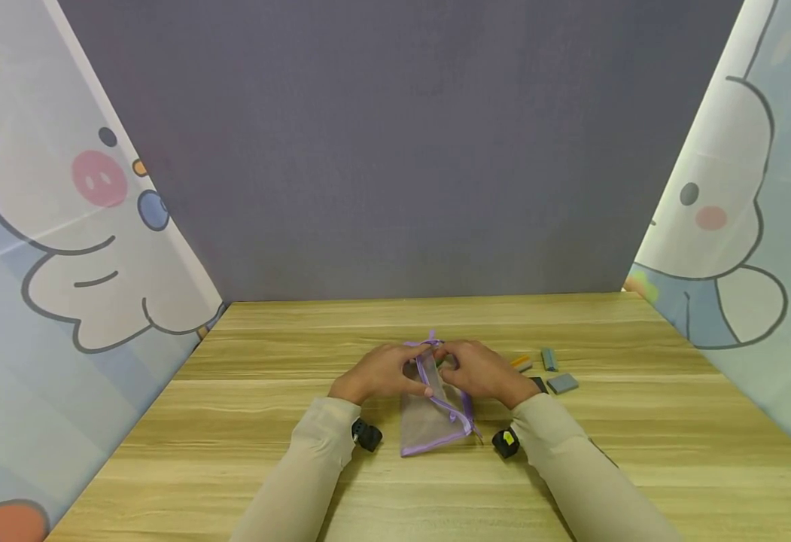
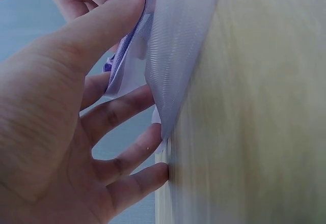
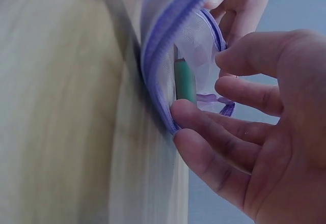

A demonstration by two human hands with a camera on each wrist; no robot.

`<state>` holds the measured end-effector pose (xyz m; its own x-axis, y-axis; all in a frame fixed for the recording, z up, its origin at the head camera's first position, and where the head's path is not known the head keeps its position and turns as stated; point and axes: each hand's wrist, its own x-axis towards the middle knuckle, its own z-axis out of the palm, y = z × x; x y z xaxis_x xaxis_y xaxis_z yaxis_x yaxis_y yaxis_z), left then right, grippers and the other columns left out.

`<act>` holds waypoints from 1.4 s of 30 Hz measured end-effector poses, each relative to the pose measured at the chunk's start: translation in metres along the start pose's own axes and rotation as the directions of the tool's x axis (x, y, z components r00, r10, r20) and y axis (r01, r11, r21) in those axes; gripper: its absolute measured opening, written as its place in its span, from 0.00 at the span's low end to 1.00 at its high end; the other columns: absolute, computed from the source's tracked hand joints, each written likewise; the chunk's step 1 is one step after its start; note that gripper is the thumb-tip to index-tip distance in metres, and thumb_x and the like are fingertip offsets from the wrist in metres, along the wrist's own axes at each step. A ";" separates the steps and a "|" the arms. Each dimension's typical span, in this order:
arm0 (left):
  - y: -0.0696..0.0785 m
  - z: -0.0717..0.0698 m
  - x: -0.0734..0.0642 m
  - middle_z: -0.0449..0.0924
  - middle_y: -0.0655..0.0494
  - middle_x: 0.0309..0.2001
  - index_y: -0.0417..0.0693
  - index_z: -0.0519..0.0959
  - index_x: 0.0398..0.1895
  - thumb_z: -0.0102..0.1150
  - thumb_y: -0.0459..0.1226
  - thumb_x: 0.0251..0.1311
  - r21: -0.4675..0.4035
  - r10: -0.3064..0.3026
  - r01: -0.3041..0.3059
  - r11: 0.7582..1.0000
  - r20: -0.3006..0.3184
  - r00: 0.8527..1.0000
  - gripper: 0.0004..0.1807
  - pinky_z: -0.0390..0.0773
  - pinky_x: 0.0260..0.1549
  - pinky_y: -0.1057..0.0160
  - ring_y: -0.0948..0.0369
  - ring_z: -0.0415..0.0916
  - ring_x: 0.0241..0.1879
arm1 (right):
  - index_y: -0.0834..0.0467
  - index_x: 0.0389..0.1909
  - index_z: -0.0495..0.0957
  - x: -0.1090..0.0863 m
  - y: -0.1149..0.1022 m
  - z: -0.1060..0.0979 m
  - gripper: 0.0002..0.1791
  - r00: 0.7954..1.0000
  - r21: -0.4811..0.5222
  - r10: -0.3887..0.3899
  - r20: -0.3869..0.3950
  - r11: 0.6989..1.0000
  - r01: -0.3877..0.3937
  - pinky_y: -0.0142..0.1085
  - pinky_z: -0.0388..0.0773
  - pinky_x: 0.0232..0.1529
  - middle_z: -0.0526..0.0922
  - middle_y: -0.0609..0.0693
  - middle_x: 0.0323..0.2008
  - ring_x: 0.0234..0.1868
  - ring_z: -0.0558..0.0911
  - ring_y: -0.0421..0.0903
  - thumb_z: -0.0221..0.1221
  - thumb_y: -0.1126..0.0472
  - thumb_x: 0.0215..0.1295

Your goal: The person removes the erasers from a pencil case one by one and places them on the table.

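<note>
A mesh zip pouch [image 1: 429,425] with purple edging lies on the wooden table, its near end flat and its far part raised between both hands. My left hand [image 1: 387,370] holds the purple zipper edge [image 2: 125,51], thumb in front and index finger behind the mesh; the other fingers are spread beside it. At the pouch's mouth is my right hand [image 1: 482,369], its thumb and fingers apart and loosely bent. Inside the mouth stands a green, stick-like piece [image 3: 184,79], its lower end by the right fingertips. Its kind cannot be made out.
Right of the hands lie a grey block [image 1: 562,384], a blue-grey piece [image 1: 549,359] and an orange-and-white piece [image 1: 521,363]. A dark item is partly hidden by the right wrist. Black wrist cameras [image 1: 506,443] sit under both wrists. A grey panel [image 1: 422,150] stands behind the table.
</note>
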<state>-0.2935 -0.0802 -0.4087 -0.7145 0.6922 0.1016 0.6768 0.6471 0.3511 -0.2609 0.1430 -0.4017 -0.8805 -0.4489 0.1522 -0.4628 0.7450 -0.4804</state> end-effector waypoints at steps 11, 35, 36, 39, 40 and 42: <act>0.000 0.001 0.001 0.65 0.55 0.72 0.54 0.62 0.77 0.71 0.60 0.53 0.033 0.007 -0.006 0.999 -0.009 1.000 0.50 0.65 0.65 0.55 0.55 0.66 0.68 | 0.60 0.52 0.81 0.001 0.003 0.001 0.15 1.000 0.036 0.020 -0.004 0.999 -0.019 0.43 0.76 0.43 0.83 0.52 0.50 0.41 0.78 0.45 0.60 0.62 0.66; 0.002 0.000 0.001 0.68 0.55 0.70 0.54 0.60 0.78 0.70 0.60 0.54 0.055 0.001 -0.001 0.998 0.001 1.000 0.51 0.67 0.64 0.56 0.56 0.68 0.67 | 0.60 0.47 0.83 -0.001 0.007 -0.004 0.11 1.000 0.085 0.014 -0.023 0.996 -0.012 0.41 0.80 0.41 0.84 0.47 0.39 0.39 0.81 0.42 0.60 0.64 0.66; 0.002 0.000 0.001 0.69 0.55 0.70 0.54 0.60 0.78 0.70 0.60 0.54 0.058 0.001 -0.001 0.998 0.001 1.000 0.51 0.67 0.64 0.56 0.56 0.68 0.66 | 0.59 0.47 0.83 -0.001 0.007 -0.004 0.11 0.999 0.069 0.014 -0.029 0.998 -0.012 0.41 0.80 0.42 0.84 0.47 0.39 0.39 0.81 0.42 0.60 0.64 0.66; 0.001 0.001 0.003 0.69 0.55 0.70 0.53 0.61 0.78 0.70 0.60 0.53 0.064 -0.002 0.002 0.998 0.001 1.000 0.51 0.67 0.64 0.56 0.55 0.69 0.66 | 0.58 0.47 0.83 0.000 0.006 -0.005 0.11 0.999 0.027 0.016 -0.043 1.000 -0.015 0.42 0.79 0.42 0.85 0.47 0.40 0.39 0.81 0.42 0.60 0.63 0.66; 0.001 0.002 0.003 0.68 0.55 0.70 0.54 0.60 0.78 0.70 0.60 0.53 0.066 -0.004 0.004 0.998 0.002 1.000 0.51 0.66 0.65 0.56 0.55 0.68 0.67 | 0.58 0.47 0.83 0.000 0.006 -0.005 0.11 0.999 0.012 0.015 -0.049 1.000 -0.014 0.42 0.79 0.42 0.85 0.47 0.40 0.38 0.81 0.42 0.59 0.63 0.65; 0.000 0.002 0.003 0.68 0.55 0.70 0.54 0.60 0.78 0.70 0.61 0.53 0.069 -0.005 0.005 0.998 0.002 1.000 0.51 0.66 0.65 0.56 0.55 0.68 0.67 | 0.58 0.47 0.83 0.000 0.004 -0.005 0.12 0.998 -0.012 0.021 -0.058 1.000 -0.022 0.42 0.79 0.41 0.85 0.46 0.40 0.38 0.81 0.42 0.59 0.62 0.65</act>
<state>-0.2953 -0.0771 -0.4105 -0.7177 0.6893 0.0983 0.6838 0.6711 0.2863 -0.2630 0.1485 -0.3993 -0.8945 -0.4037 0.1921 -0.4448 0.7604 -0.4733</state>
